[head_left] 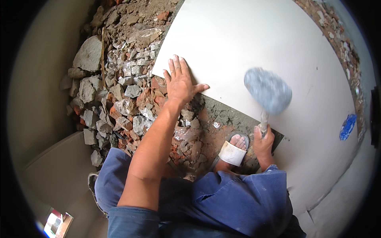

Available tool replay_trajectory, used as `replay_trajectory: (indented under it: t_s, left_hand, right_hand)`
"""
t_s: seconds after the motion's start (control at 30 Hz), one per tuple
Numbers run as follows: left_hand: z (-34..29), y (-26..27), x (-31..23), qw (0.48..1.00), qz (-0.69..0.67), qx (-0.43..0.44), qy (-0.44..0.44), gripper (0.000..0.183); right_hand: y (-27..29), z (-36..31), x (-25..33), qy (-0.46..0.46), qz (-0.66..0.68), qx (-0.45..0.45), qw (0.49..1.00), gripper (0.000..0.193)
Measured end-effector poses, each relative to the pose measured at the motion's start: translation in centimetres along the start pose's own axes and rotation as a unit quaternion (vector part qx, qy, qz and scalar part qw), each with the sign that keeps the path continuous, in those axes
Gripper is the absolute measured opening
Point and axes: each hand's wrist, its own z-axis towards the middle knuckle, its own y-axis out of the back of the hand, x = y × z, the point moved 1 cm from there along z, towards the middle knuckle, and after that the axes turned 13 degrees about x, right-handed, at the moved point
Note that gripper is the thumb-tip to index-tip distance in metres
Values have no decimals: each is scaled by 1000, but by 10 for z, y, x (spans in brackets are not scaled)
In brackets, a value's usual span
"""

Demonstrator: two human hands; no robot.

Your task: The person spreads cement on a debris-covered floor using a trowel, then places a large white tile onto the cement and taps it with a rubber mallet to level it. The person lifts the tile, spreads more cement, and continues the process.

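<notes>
A large off-white floor tile point(238, 35) lies in front of me on grey mortar point(226, 115), which shows along its near edge. My left hand point(180, 81) rests near the tile's left corner, fingers spread and palm down, with the thumb along the near edge. In my right hand point(264, 144) is a mallet point(270, 90), gripped by its pale handle. The mallet's rounded blue-grey head is smeared by motion and appears over the tile; whether it touches the surface I cannot tell.
Broken brick and concrete rubble point(127, 99) covers the ground at left, beside a wall point(43, 79). More debris point(341, 43) runs along the far right edge. A crumpled blue thing point(348, 127) lies on the pale tiling at right. My sandalled foot point(234, 150) stands by the mortar.
</notes>
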Motion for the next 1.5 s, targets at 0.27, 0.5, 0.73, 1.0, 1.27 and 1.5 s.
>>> replay_trajectory:
  t_s: [0.27,0.5,0.73,1.0,1.27,1.5]
  left_hand:
    - [6,-5,2,1000,15,3,0,136]
    - [5,-7,3,1000,20,-3,-2,136]
    - [4,-5,1,998,56,7,-2,129]
    - [13,-9,-8,990,116,-34,-70,125]
    - [16,-7,-8,986,123,-17,-110,121]
    - [21,-3,-20,987,91,-49,-120,125]
  right_hand:
    - [11,2,10,22,-8,-10,1000,28]
    - [10,4,10,-95,-79,67,990,29]
    - [3,-18,-5,-155,-36,32,987,43]
    - [9,-43,11,24,-32,-71,997,38]
    - [15,-38,-6,-133,-33,-27,990,31]
    - [34,-6,4,-151,-73,-4,986,34]
